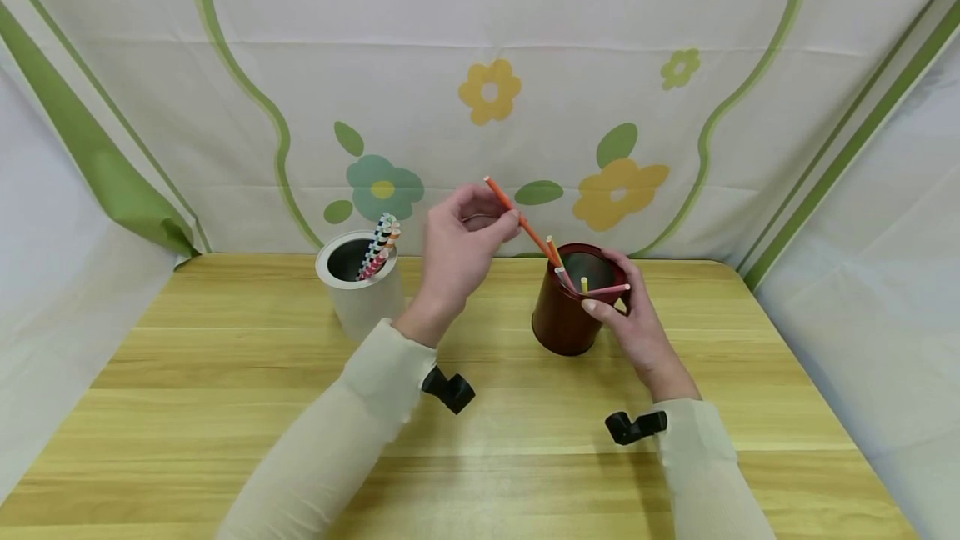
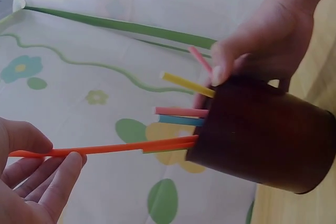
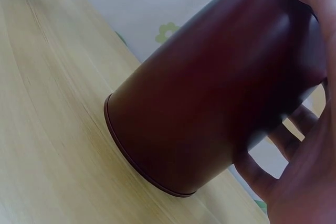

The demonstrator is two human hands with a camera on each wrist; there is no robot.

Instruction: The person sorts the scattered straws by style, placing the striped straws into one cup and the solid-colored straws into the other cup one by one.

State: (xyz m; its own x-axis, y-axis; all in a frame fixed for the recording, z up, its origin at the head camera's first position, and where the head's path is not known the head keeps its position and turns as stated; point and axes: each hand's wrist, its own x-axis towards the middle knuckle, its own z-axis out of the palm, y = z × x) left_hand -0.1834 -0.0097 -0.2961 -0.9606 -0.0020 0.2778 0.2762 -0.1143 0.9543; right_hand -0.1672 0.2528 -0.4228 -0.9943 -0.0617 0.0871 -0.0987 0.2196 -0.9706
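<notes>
My left hand (image 1: 461,244) pinches a thin orange straw (image 1: 502,195) between thumb and fingers, left of the dark red-brown cup (image 1: 562,319). The straw slants down to the cup's rim; its lower end is hidden there. A second orange straw lies alongside it in the left wrist view, together with a pink straw (image 2: 181,112), a blue straw (image 2: 181,121) and a yellow straw (image 2: 186,84) poking from the cup. My right hand (image 1: 637,327) grips the cup from the right, thumb at the rim and fingers around the far side. The cup stands on the table.
To the left stands a white cup (image 1: 352,298) holding several striped straws (image 1: 378,248). Both cups are near the back edge of the wooden table (image 1: 510,473). Behind it hangs a flowered white cloth (image 1: 420,90), with more cloth at both sides.
</notes>
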